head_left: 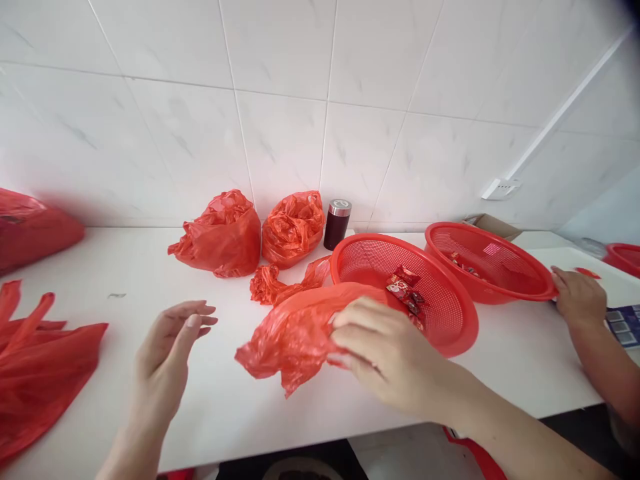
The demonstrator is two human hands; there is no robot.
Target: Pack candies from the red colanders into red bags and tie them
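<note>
My right hand grips a thin red plastic bag that spreads out crumpled to its left, over the white table. My left hand hovers to the left of the bag, apart from it, with fingers slightly curled and nothing in them. Just behind my right hand stands a red mesh basket, tilted toward me, with several small wrapped packets inside. Part of its near left rim is hidden by the bag. A crumpled strip of red plastic bag lies behind the held one.
Two stuffed red bags and a dark tumbler stand by the tiled wall. More red bags lie at left. Another person's hand touches a second red basket at right. A socket sits on the wall.
</note>
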